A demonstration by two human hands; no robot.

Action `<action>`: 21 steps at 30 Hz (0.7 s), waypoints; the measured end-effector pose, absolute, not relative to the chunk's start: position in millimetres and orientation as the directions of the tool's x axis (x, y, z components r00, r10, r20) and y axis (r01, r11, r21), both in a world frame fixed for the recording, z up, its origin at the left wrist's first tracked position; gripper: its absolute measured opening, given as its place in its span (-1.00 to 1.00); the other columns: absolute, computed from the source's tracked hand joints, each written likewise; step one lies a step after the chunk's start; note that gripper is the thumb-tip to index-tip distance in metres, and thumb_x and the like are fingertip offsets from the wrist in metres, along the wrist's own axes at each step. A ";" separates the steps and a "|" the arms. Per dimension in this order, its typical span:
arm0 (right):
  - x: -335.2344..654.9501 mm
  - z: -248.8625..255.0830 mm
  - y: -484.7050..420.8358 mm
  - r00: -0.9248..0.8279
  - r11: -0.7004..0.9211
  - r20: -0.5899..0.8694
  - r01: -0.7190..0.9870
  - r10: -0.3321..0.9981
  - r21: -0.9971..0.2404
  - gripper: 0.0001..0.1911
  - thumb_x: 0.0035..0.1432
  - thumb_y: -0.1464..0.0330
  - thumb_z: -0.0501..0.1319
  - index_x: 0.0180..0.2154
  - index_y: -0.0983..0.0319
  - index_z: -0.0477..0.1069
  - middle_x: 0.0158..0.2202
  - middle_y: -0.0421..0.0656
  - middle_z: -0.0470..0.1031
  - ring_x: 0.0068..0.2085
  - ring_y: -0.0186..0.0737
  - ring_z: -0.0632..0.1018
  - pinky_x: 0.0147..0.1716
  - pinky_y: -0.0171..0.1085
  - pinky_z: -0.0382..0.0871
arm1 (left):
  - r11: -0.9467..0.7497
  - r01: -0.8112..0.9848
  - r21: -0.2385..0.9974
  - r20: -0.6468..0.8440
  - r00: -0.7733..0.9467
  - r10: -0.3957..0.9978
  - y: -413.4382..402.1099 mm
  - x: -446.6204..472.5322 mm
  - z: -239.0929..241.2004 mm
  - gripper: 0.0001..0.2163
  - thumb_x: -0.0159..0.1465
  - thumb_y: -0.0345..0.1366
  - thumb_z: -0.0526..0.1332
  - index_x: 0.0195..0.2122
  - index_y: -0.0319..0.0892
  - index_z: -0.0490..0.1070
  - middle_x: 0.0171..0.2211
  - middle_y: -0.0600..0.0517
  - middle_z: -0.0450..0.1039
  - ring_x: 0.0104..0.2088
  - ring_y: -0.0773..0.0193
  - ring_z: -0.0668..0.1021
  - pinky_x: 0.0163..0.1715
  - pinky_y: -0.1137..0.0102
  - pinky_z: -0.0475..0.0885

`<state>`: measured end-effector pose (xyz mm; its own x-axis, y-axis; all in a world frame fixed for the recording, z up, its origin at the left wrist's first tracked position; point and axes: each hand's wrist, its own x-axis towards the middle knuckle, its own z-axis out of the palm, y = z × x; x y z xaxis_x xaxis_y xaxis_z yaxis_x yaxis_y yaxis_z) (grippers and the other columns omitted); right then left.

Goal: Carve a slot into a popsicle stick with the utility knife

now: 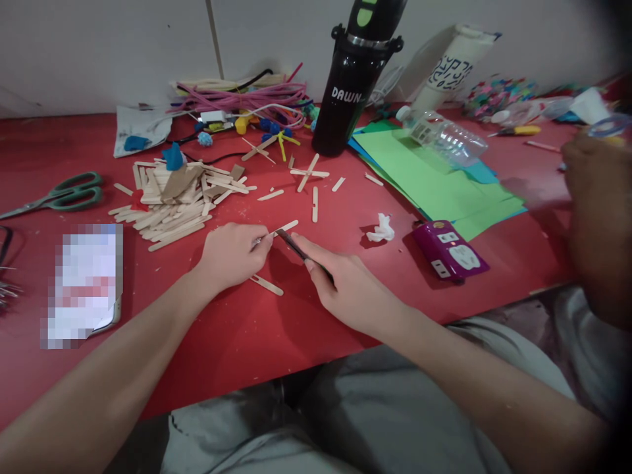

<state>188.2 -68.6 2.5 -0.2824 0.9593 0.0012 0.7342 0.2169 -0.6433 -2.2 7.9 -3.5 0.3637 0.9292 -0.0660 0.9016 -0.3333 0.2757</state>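
My left hand (232,253) is closed, pinching a wooden craft stick (285,227) flat on the red table (276,322). My right hand (345,286) grips a thin dark knife-like tool (292,245), its tip laid against that stick right by my left fingers. A cut piece of stick (266,284) lies just below my left hand. Behind it sits a heap of craft sticks (172,201), and more loose sticks (310,173), some crossed, lie further back.
Green-handled scissors (69,194) lie at the left, a phone (86,283) near the front left. A black bottle (348,92), green paper (429,178), a clear plastic bottle (447,138), a purple power adapter (450,250) and a paper wad (381,229) stand around. Another person's arm (600,210) reaches in at right.
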 end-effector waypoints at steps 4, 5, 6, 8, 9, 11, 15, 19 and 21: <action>187.4 3.1 -67.3 -0.291 0.224 -0.009 0.753 0.957 -0.619 -0.39 0.22 0.50 -0.02 0.30 0.28 0.14 -0.29 -0.08 0.57 -0.37 -0.23 0.51 -0.36 -0.27 0.36 | -0.342 0.902 0.263 -0.060 0.369 0.928 7.3 -2.4 -4.0 -0.68 0.28 -0.13 -0.01 -0.53 -0.12 0.35 -0.53 0.02 0.44 -0.44 0.22 0.43 -0.53 0.36 0.02; 187.2 3.5 -67.3 -0.292 0.224 -0.012 0.758 0.956 -0.613 -0.39 0.21 0.50 -0.02 0.30 0.27 0.14 -0.31 -0.09 0.56 -0.39 -0.24 0.51 -0.38 -0.28 0.36 | -0.343 0.902 0.264 -0.058 0.370 0.927 6.9 -2.5 -4.0 -0.68 0.28 -0.13 -0.01 -0.53 -0.12 0.36 -0.53 0.01 0.44 -0.44 0.22 0.44 -0.53 0.36 0.02; 187.0 4.0 -67.3 -0.293 0.224 -0.015 0.761 0.956 -0.609 -0.38 0.21 0.51 -0.01 0.30 0.27 0.14 -0.33 -0.10 0.56 -0.41 -0.25 0.50 -0.39 -0.29 0.35 | -0.344 0.901 0.265 -0.057 0.370 0.927 6.6 -2.7 -4.0 -0.68 0.28 -0.13 -0.01 -0.53 -0.12 0.36 -0.53 0.01 0.44 -0.44 0.22 0.44 -0.53 0.36 0.02; 186.5 4.8 -67.5 -0.295 0.225 -0.017 0.761 0.955 -0.608 -0.38 0.20 0.51 -0.01 0.30 0.28 0.14 -0.34 -0.11 0.55 -0.42 -0.26 0.50 -0.40 -0.31 0.34 | -0.345 0.900 0.268 -0.052 0.371 0.927 6.1 -2.9 -4.0 -0.67 0.28 -0.13 -0.01 -0.54 -0.12 0.36 -0.54 0.01 0.44 -0.44 0.22 0.44 -0.53 0.36 0.02; 186.3 5.1 -67.6 -0.297 0.226 -0.016 0.761 0.955 -0.608 -0.38 0.19 0.51 -0.01 0.30 0.28 0.15 -0.35 -0.11 0.55 -0.42 -0.26 0.50 -0.41 -0.31 0.34 | -0.346 0.899 0.269 -0.049 0.372 0.927 6.0 -3.0 -4.1 -0.67 0.28 -0.12 -0.01 -0.54 -0.13 0.36 -0.54 0.00 0.44 -0.45 0.22 0.44 -0.53 0.35 0.02; 185.7 5.2 -67.8 -0.300 0.229 -0.018 0.763 0.954 -0.604 -0.38 0.19 0.51 -0.01 0.30 0.28 0.15 -0.37 -0.12 0.55 -0.44 -0.26 0.49 -0.42 -0.32 0.34 | -0.349 0.897 0.270 -0.045 0.374 0.926 6.1 -3.1 -4.5 -0.66 0.29 -0.11 -0.01 -0.54 -0.12 0.36 -0.54 0.00 0.44 -0.45 0.21 0.45 -0.53 0.35 0.01; 185.5 4.4 -68.2 -0.301 0.233 -0.017 0.772 0.954 -0.591 -0.39 0.19 0.51 -0.01 0.28 0.30 0.18 -0.32 -0.08 0.57 -0.40 -0.24 0.51 -0.39 -0.30 0.36 | -0.353 0.897 0.267 -0.045 0.377 0.925 6.6 -3.1 -5.9 -0.66 0.29 -0.11 -0.02 -0.54 -0.12 0.35 -0.55 0.00 0.42 -0.45 0.21 0.44 -0.53 0.34 0.01; 187.0 3.6 -68.6 -0.303 0.238 -0.011 0.768 0.953 -0.595 -0.40 0.19 0.51 -0.01 0.28 0.31 0.18 -0.26 -0.05 0.58 -0.35 -0.21 0.53 -0.34 -0.26 0.37 | -0.354 0.894 0.273 -0.032 0.377 0.926 7.1 -3.3 -6.4 -0.64 0.30 -0.08 -0.04 -0.54 -0.12 0.32 -0.55 0.01 0.40 -0.46 0.21 0.42 -0.52 0.34 0.01; 188.0 3.3 -69.0 -0.302 0.235 -0.007 0.756 0.953 -0.612 -0.41 0.21 0.50 -0.02 0.28 0.31 0.18 -0.26 -0.05 0.58 -0.35 -0.21 0.53 -0.34 -0.26 0.38 | -0.351 0.893 0.282 -0.041 0.377 0.925 7.4 -3.3 -5.7 -0.64 0.30 -0.08 -0.05 -0.54 -0.12 0.31 -0.54 0.01 0.40 -0.45 0.21 0.42 -0.51 0.34 0.01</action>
<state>188.0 -69.0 3.3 -0.3022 0.9532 -0.0074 0.7556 0.2348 -0.6115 -3.3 7.4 -5.7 0.3772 0.9252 -0.0414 0.8927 -0.3513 0.2823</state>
